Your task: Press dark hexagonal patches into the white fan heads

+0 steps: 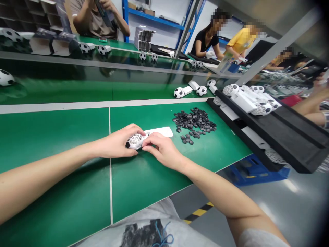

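Note:
A white soccer-ball-shaped plastic piece (136,141) with an open lattice and a flat white handle (162,131) lies on the green tabletop. One black patch shows on the ball's left side. My left hand (122,141) is closed round the ball, thumb in front and fingers behind. My right hand (161,147) pinches at the ball's right edge, near the handle; whatever is between its fingertips is too small to make out. To the right of my right hand lies a loose heap of small black plastic patches (195,120).
Black trays (285,127) with white lattice pieces overhang the table's right edge. Ball pieces with black patches (179,92) rest on the green strip behind a pale rail (84,105). A blue crate (259,173) stands below. Several people work across the line.

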Demonstrator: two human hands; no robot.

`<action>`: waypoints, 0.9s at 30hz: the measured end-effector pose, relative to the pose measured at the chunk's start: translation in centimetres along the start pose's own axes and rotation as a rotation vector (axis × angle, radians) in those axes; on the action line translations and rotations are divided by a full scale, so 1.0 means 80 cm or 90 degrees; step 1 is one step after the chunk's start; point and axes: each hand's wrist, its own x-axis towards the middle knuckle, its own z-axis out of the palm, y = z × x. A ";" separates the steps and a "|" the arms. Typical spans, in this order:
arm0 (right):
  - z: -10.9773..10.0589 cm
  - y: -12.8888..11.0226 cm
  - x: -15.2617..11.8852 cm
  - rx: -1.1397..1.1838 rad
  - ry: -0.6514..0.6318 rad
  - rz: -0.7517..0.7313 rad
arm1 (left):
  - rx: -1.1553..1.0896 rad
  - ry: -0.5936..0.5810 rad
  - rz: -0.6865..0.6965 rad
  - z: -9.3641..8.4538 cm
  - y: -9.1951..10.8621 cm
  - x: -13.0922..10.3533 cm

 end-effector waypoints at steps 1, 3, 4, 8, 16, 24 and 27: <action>0.002 0.001 0.002 -0.012 0.006 -0.008 | -0.006 0.003 -0.002 0.001 -0.001 0.001; 0.004 0.002 0.006 -0.028 0.010 -0.011 | -0.015 0.010 -0.002 0.004 -0.002 0.001; 0.006 0.003 0.008 -0.037 0.007 -0.014 | -0.019 0.016 -0.002 0.005 -0.003 0.002; 0.007 0.002 0.012 -0.071 -0.009 -0.035 | -0.035 0.053 0.000 0.009 -0.005 0.002; 0.007 0.005 0.020 -0.041 -0.003 0.045 | -0.057 0.087 0.009 0.014 -0.008 0.005; -0.004 0.008 0.011 -0.072 -0.010 0.022 | -0.052 0.181 0.005 0.010 -0.018 0.008; -0.034 0.050 -0.018 -0.187 0.134 -0.016 | 0.016 0.292 -0.067 -0.027 -0.056 0.021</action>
